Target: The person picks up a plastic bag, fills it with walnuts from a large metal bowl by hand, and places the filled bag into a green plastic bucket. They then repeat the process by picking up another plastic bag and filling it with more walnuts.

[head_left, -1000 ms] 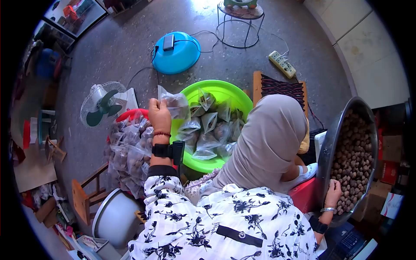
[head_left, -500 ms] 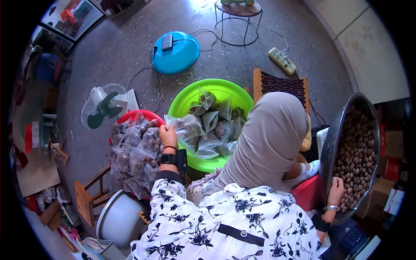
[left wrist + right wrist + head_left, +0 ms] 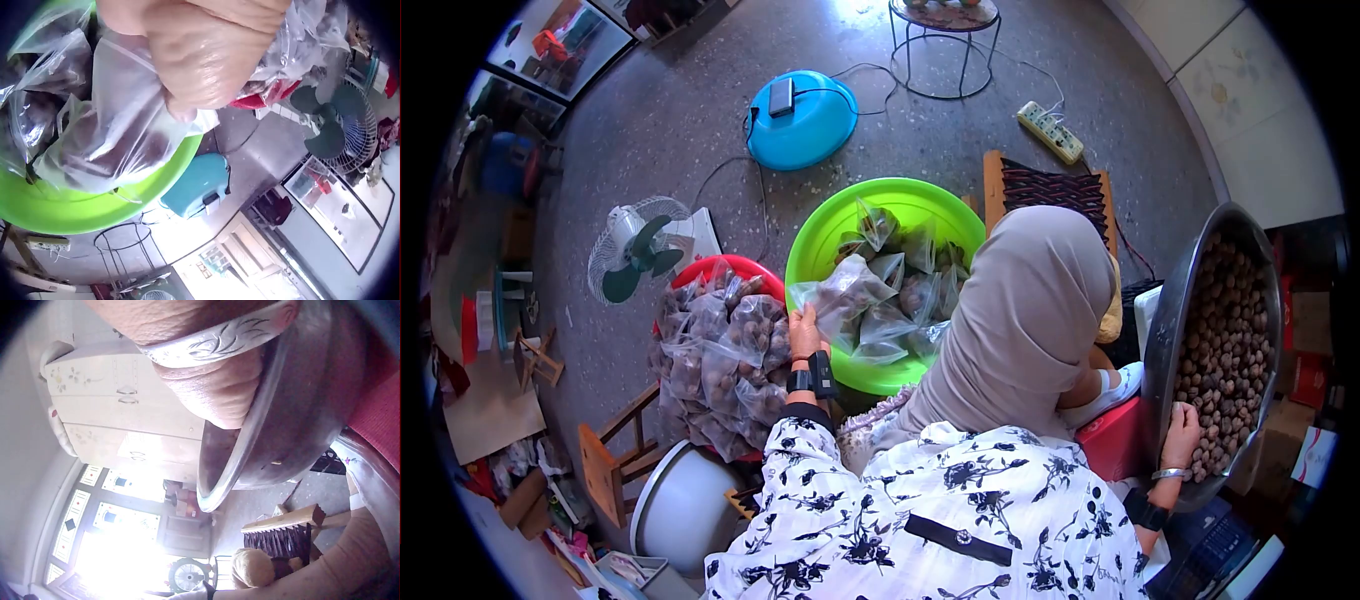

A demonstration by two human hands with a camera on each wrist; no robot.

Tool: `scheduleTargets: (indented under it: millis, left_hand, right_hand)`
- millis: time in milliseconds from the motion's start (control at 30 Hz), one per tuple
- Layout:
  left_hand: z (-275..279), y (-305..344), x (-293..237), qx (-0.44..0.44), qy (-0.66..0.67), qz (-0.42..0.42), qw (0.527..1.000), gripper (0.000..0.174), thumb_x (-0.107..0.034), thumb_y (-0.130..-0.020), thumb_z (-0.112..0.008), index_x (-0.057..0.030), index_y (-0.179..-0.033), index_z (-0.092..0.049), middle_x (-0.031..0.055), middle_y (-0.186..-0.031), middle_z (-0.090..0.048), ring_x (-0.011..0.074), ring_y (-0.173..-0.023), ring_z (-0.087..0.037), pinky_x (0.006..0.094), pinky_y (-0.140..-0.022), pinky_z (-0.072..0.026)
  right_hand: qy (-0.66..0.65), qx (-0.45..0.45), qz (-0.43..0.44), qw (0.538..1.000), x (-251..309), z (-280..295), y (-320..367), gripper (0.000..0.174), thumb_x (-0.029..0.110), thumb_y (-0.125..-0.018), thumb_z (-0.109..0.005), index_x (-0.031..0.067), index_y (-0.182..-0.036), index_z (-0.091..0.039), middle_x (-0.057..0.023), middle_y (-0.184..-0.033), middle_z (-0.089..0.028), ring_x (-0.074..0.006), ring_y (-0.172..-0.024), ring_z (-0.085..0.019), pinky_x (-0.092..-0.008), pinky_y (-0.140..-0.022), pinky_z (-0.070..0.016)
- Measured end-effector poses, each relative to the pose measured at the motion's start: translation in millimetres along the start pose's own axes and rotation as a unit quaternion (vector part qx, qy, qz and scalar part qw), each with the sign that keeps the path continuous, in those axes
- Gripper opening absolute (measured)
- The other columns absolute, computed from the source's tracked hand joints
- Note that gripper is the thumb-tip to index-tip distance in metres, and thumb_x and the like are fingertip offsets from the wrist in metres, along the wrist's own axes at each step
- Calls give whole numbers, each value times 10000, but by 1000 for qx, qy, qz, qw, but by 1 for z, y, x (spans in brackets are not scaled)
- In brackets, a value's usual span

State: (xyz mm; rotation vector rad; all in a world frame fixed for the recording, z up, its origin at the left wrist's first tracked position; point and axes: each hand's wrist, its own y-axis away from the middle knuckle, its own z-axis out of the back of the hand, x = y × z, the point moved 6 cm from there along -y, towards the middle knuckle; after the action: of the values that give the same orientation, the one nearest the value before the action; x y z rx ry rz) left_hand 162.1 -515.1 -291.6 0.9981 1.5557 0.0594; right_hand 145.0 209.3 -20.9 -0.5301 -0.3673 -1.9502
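In the head view my left hand [image 3: 805, 333] pinches the top of a clear plastic bag [image 3: 850, 295] at the near left of the green basin [image 3: 805, 240]. The bag lies over other filled bags [image 3: 920, 295] in that basin. The left wrist view shows brownish lumps through its plastic, and the thumb and fingers bunching its edge. My right hand [image 3: 1183, 438] rests at the near rim of a metal basin [image 3: 1162, 370] of walnuts [image 3: 1225, 350]. Its fingertips are hidden behind the rim in the right wrist view, and I cannot tell whether they hold a walnut.
A red basin [image 3: 750, 265] heaped with filled bags [image 3: 715, 350] stands left of the green one. The person's bent leg in grey cloth [image 3: 1035, 310] rises between the basins. A fan [image 3: 640, 250], an upturned blue basin [image 3: 805, 140] and a power strip [image 3: 1050, 132] stand beyond.
My left hand has come down and towards me with the bag, which has sunk from the green basin's left edge onto the bags inside. The right hand stays at the metal basin's rim.
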Motion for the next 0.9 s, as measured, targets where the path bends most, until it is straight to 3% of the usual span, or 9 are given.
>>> scheduleTargets:
  millis: [200, 267, 300, 567, 700, 767, 800, 833, 900]
  left_hand:
    - [8, -11, 37, 73, -4, 63, 995, 115, -215, -983, -606, -103, -984, -576, 36, -922, -652, 185, -810, -610, 353, -784, -525]
    - [49, -47, 70, 36, -359, 0, 933, 210, -266, -897, -691, -73, -885, -610, 88, -837, -666, 228, -771, -627, 378, -762, -517]
    - [51, -47, 70, -24, -541, -11, 841, 223, -261, -858, -715, -57, -854, -623, 122, -822, -674, 259, -768, -640, 388, -763, -514]
    - [52, -54, 99, -84, -599, -52, 795, 280, -281, -776, -654, -37, -907, -696, 211, -898, -704, 368, -864, -676, 427, -813, -521]
    - [41, -58, 92, 0, -677, -46, 734, 331, -322, -791, -665, -30, -943, -705, 201, -942, -712, 374, -888, -676, 445, -808, -522]
    - [80, -118, 145, 69, -648, -106, 751, 366, -373, -828, -657, -28, -939, -704, 168, -989, -723, 374, -907, -677, 452, -793, -526]
    - [45, -78, 112, 62, -717, -147, 678, 336, -372, -872, -631, -55, -944, -714, 115, -1000, -732, 327, -906, -691, 432, -773, -539]
    - [48, -107, 135, 63, -785, -284, 547, 488, -519, -863, -608, -74, -1032, -716, 176, -1013, -712, 399, -920, -666, 479, -831, -503]
    - [59, -121, 133, 175, -864, -189, 433, 392, -440, -868, -610, -81, -979, -722, 138, -923, -708, 326, -825, -667, 441, -713, -500]
  right_hand:
    - [-6, 3, -1, 1000, -9, 0, -1, 200, 184, -977, -563, -4, -914, -588, -39, -803, -586, -133, -760, -524, -284, -723, -457]
    - [3, 3, 12, 1000, -9, 0, -2, 195, 182, -976, -564, -2, -920, -595, -48, -810, -600, -143, -762, -536, -288, -727, -461]
    - [4, 2, 11, 1000, -12, 1, -2, 195, 182, -976, -564, -2, -920, -595, -48, -810, -600, -143, -762, -536, -288, -727, -461]
    - [13, -14, -19, 1000, 4, 4, 4, 189, 181, -975, -564, 6, -932, -622, -55, -796, -628, -151, -735, -562, -303, -705, -478]
    - [26, -43, -24, 998, -8, 4, 3, 194, 190, -967, -575, 10, -947, -645, -79, -806, -653, -150, -745, -593, -304, -698, -484]
    - [8, -45, -12, 999, -9, 3, 4, 193, 197, -949, -594, 16, -964, -662, -111, -833, -675, -165, -769, -630, -320, -710, -498]
    - [-29, -28, -63, 997, -19, -2, 4, 191, 196, -941, -600, 19, -974, -665, -122, -842, -680, -188, -779, -642, -333, -722, -505]
    - [-70, -19, -114, 991, -28, -4, 5, 191, 196, -933, -607, 23, -983, -669, -133, -850, -685, -211, -788, -655, -346, -734, -511]
    - [-14, -76, -51, 996, 14, 9, 13, 181, 184, -919, -614, 22, -973, -674, -176, -848, -677, -287, -771, -657, -381, -726, -516]
